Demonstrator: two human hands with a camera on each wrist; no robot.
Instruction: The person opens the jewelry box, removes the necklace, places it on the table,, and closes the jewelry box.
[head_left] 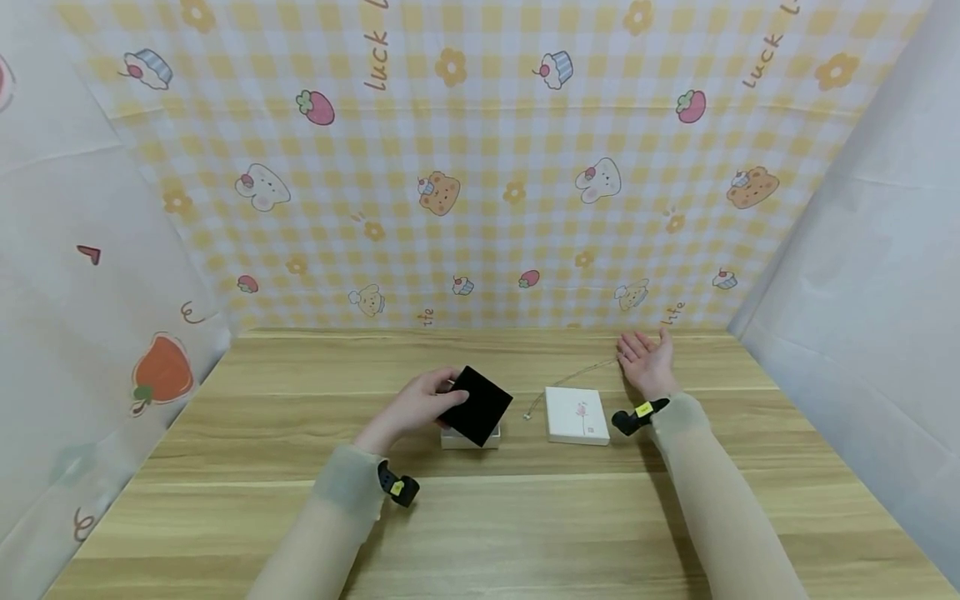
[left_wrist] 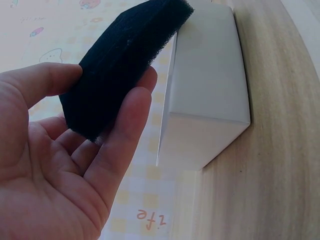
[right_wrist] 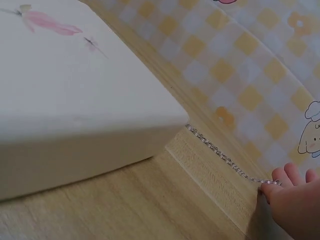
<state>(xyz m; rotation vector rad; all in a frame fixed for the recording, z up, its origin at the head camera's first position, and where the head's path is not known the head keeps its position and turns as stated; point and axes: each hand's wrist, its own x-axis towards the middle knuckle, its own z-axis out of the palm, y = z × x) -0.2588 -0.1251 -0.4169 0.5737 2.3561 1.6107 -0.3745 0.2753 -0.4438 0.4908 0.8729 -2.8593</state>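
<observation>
My left hand point(head_left: 422, 404) pinches a square black foam pad point(head_left: 480, 406) between thumb and fingers, tilted above a white box point(head_left: 470, 441). In the left wrist view the pad point(left_wrist: 115, 65) shows thick, rough edges, and the box point(left_wrist: 205, 75) stands right beside the fingers. At the back right, my right hand point(head_left: 648, 363) lies palm up with its fingers extended and thumb apart. A silver chain necklace point(head_left: 588, 369) runs along the table to its fingers; in the right wrist view the chain point(right_wrist: 220, 154) ends right at a fingertip. A small pendant point(head_left: 527, 416) lies at its other end.
A white box lid point(head_left: 577, 415) with a pink flower print lies between the hands, close to the chain. The wooden table point(head_left: 480, 533) ends at a yellow checked cloth point(head_left: 480, 233) behind, with pale cloth walls on both sides.
</observation>
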